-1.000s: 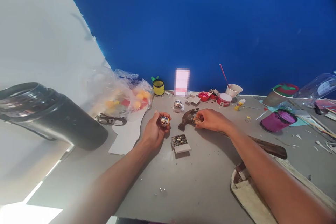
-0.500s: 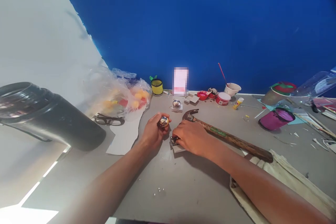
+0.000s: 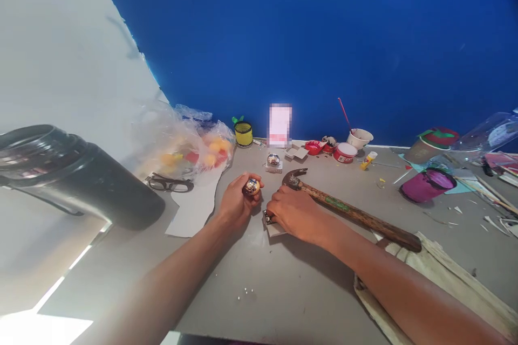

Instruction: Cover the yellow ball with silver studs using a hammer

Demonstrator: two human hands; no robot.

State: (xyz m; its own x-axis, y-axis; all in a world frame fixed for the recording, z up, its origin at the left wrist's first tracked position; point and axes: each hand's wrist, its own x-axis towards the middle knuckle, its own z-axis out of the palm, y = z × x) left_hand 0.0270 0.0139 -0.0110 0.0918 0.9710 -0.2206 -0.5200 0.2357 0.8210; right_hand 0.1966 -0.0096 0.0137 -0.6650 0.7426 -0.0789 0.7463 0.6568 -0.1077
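Observation:
My left hand (image 3: 235, 204) is closed around a small shiny ball (image 3: 251, 186) with a glittering surface, held just above the grey table (image 3: 307, 285). My right hand (image 3: 294, 213) lies palm down over a small white box (image 3: 272, 225) of tiny metal pieces, with its fingertips curled into the box; what they pinch is hidden. A hammer (image 3: 348, 210) with a wooden handle rests on the table just beyond my right hand, untouched. A second shiny ball (image 3: 273, 160) sits on a small white box farther back.
A dark tumbler (image 3: 76, 175) looms at the left. Glasses (image 3: 168, 184), white paper (image 3: 197, 202) and a plastic bag of coloured balls (image 3: 190, 145) lie left of my hands. Cups, a red-lidded jar (image 3: 345, 152), a glue stick (image 3: 367, 160) and a purple pot (image 3: 427, 184) stand behind. A cloth (image 3: 437, 280) lies bottom right.
My right hand let go of the hammer head and moved back onto the small box of metal pieces. The hammer now lies free. My left hand kept hold of the ball.

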